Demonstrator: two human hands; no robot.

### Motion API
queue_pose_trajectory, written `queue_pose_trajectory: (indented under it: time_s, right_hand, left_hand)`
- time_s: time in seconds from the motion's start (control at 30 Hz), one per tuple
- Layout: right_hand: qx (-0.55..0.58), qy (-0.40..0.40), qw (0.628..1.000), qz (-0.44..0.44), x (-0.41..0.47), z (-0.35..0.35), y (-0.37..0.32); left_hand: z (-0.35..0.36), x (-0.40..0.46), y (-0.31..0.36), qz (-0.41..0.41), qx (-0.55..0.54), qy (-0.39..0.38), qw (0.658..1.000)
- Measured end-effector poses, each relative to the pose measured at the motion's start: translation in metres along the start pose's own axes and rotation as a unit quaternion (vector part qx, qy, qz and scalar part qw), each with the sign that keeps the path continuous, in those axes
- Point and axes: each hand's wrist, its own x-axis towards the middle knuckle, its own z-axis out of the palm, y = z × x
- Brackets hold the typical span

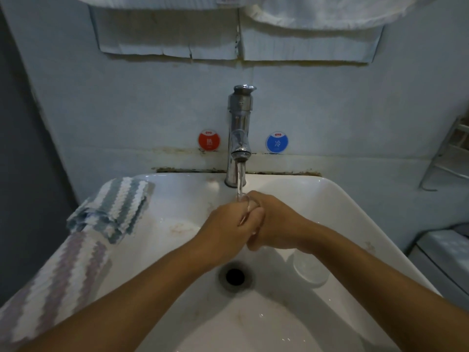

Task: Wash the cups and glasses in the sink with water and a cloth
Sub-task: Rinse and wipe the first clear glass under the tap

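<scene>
Glass [245, 209] under the tap [239, 138] is wet, slippery, fragile — my left hand [225, 228] and right hand [272, 224] clamp its sides, fingers curled around it.

"OYO" – red round sticker [209, 141]; "OYO" – blue round sticker [277, 142], both on wall.

We see a dim, bluish picture, soft and grainy, with bent edges and faint arm shadows across the sink [342, 199].
</scene>
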Motion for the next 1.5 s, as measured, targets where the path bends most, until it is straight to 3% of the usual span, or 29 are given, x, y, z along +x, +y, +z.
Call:
queue_pose_trajectory:
  time_s: [0.1, 0.23, 0.33, 0.4, 0.47, 0.53, 0.6, 0.77, 0.87, 0.97, 1.07, 1.23, 1.33, 1.5]
  right_hand:
    - [0.025, -0.010, 1.000, 0.012, -0.002, -0.003, -0.003]
    - [0.097, -0.022, 0.995, -0.003, -0.004, -0.001, -0.005]
    - [0.127, -0.013, 0.992, -0.017, -0.005, 0.001, -0.009]
    - [0.149, -0.013, 0.989, -0.016, -0.005, 0.002, -0.011]
    - [0.179, -0.011, 0.984, -0.010, -0.005, 0.003, -0.012]
    - [0.198, -0.010, 0.980, -0.004, -0.003, 0.005, -0.009]
    - [0.197, -0.016, 0.980, 0.008, -0.004, 0.008, -0.008]
    - [0.251, -0.021, 0.968, 0.002, -0.009, 0.010, -0.010]
    - [0.269, 0.003, 0.963, -0.006, -0.011, 0.009, -0.012]
    - [0.287, 0.019, 0.958, 0.002, -0.012, 0.012, -0.011]
    - [0.287, 0.059, 0.956, 0.014, -0.010, 0.015, -0.010]
    - [0.289, 0.087, 0.953, 0.024, -0.007, 0.013, -0.003]
    - [0.285, 0.075, 0.954, 0.051, -0.006, 0.015, 0.001]
    - [0.290, 0.063, 0.954, 0.044, -0.003, 0.015, 0.001]
  left_hand:
    - [-0.004, 0.003, -0.007, 0.030, 0.004, -0.007, 1.000]
    - [-0.009, 0.004, 0.001, 0.029, 0.092, 0.014, 0.995]
    - [-0.006, 0.003, 0.006, 0.023, 0.138, 0.102, 0.985]
    - [-0.004, 0.002, 0.005, 0.069, 0.195, 0.205, 0.956]
    - [-0.003, 0.003, 0.002, 0.093, 0.225, 0.257, 0.935]
    - [0.000, 0.003, -0.001, 0.044, 0.099, 0.226, 0.968]
    - [0.003, 0.001, -0.002, -0.003, -0.022, 0.208, 0.978]
    - [0.009, 0.000, 0.011, -0.130, -0.152, 0.256, 0.946]
    - [0.010, -0.002, 0.019, -0.213, -0.271, 0.209, 0.915]
    - [0.011, -0.005, 0.026, -0.254, -0.305, 0.162, 0.903]
    - [0.013, -0.007, 0.029, -0.258, -0.272, 0.141, 0.917]
    - [0.012, -0.012, 0.012, -0.165, -0.081, 0.131, 0.974]
    - [0.003, -0.012, 0.008, -0.156, 0.005, 0.137, 0.978]
    - [-0.016, -0.011, 0.016, -0.155, -0.005, 0.161, 0.975]
